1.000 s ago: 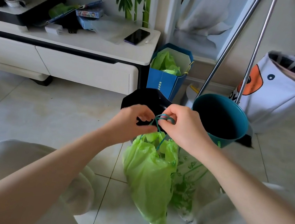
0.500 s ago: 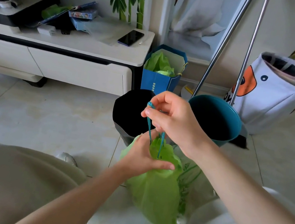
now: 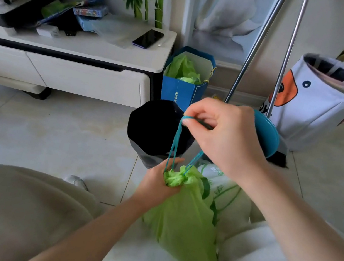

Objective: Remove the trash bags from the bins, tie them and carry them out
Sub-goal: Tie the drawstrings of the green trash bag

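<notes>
The right hand point(image 3: 222, 137) pinches the teal drawstring point(image 3: 176, 141) in a tight grip and lifts it, while the left hand point(image 3: 159, 179) clasps the gathered neck of the green trash bag point(image 3: 183, 219) just below, likely to cinch it shut (no knot visible yet). Beyond the grip stands a black bin point(image 3: 155, 127); pale tiled floor point(image 3: 51, 132) spreads left toward a white table point(image 3: 88, 49).

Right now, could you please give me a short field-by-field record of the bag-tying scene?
right hand: pinches the teal drawstring, pulled up
left hand: grips the gathered neck of the green trash bag
bag mouth: cinched shut
black bin: on the floor behind the bag
teal bin: behind the right hand
blue paper bag: beside the cabinet, green plastic inside
</notes>
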The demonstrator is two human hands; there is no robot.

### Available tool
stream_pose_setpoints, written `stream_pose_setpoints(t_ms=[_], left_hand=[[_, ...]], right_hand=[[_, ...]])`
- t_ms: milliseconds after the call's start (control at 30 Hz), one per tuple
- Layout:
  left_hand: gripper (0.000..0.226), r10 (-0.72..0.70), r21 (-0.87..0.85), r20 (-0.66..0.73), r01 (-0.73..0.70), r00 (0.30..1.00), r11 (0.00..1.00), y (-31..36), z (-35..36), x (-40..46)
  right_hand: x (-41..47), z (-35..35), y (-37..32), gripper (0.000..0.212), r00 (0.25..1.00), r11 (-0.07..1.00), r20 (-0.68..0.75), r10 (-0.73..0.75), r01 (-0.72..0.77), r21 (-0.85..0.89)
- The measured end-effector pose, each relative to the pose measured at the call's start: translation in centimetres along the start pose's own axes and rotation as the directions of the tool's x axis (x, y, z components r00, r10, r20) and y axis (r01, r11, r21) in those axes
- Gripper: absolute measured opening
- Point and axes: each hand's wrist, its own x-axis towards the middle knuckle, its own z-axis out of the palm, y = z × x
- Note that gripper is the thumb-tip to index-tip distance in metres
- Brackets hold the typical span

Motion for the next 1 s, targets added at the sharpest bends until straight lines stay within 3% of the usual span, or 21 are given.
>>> stream_pose_setpoints(t_ms=[133,233,433,533,600,700,833,1000], left_hand=[[0.052,-0.022,0.034,0.054,0.02,0.998,0.999,-0.1,-0.2,-0.3],[0.047,-0.029,0.042,0.062,0.026,0.998,0.999,-0.1,-0.3,-0.2],[0.07,0.089,0.033,0.124,-0.094,0.988,0.995,1.9,-1.6,0.1],[0.048,0.123,-0.04,0.163,-0.118,0.979,0.992,4.1,-1.2,0.1],[0.031,0.116,-0.062,0.174,-0.107,0.978,0.992,5.3,-0.4,-0.2],[0.018,0.124,-0.085,0.18,-0.11,0.976,0.99,5.3,0.9,-0.4],[0.029,0.031,-0.063,0.102,-0.025,0.994,0.998,3.6,1.5,-0.3],[0.031,-0.036,-0.06,0.001,0.036,0.999,0.998,1.9,1.2,-0.4]], right_hand=[[-0.1,-0.3,0.3,0.003,0.977,0.974,-0.05,-0.205,0.199,-0.109],[-0.2,-0.6,0.5,0.003,0.961,0.955,-0.078,-0.265,0.251,-0.156],[0.0,-0.7,0.2,0.004,1.0,0.992,0.027,-0.005,0.002,0.126],[-0.6,0.0,-0.5,0.003,0.986,0.998,0.155,-0.06,0.059,0.013],[-0.9,0.6,-1.2,0.016,0.978,0.992,0.191,-0.083,0.1,-0.08],[-0.7,0.6,-1.4,0.025,0.985,0.997,0.166,-0.056,0.065,-0.047],[-0.3,-0.2,-0.8,0.029,0.994,0.996,0.094,0.056,-0.062,0.067],[-0.5,-0.6,-0.9,0.029,0.99,0.987,0.044,0.134,-0.137,0.085]])
